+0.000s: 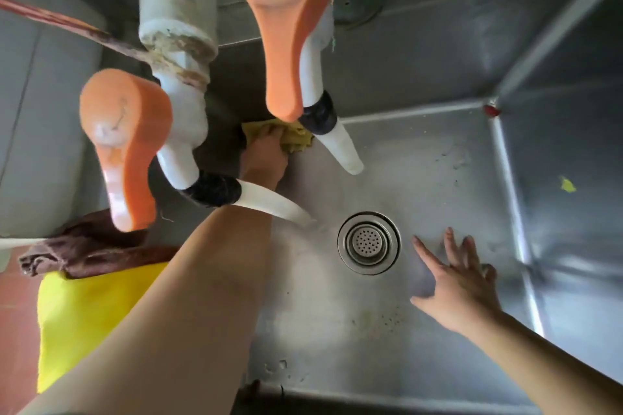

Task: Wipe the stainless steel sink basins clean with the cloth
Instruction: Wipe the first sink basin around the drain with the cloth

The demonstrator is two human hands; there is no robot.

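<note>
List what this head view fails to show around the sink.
- Cloth: partly hidden by the left hand and tap spout.
- Back left basin corner: blocked by the taps.
- Right hand: contact with the basin floor unclear.
- Yellow speck: too small to identify.

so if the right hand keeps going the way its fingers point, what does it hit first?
Probably the sink's back wall. The right hand points up-basin past the drain, across bare floor; depth is unclear.
</note>
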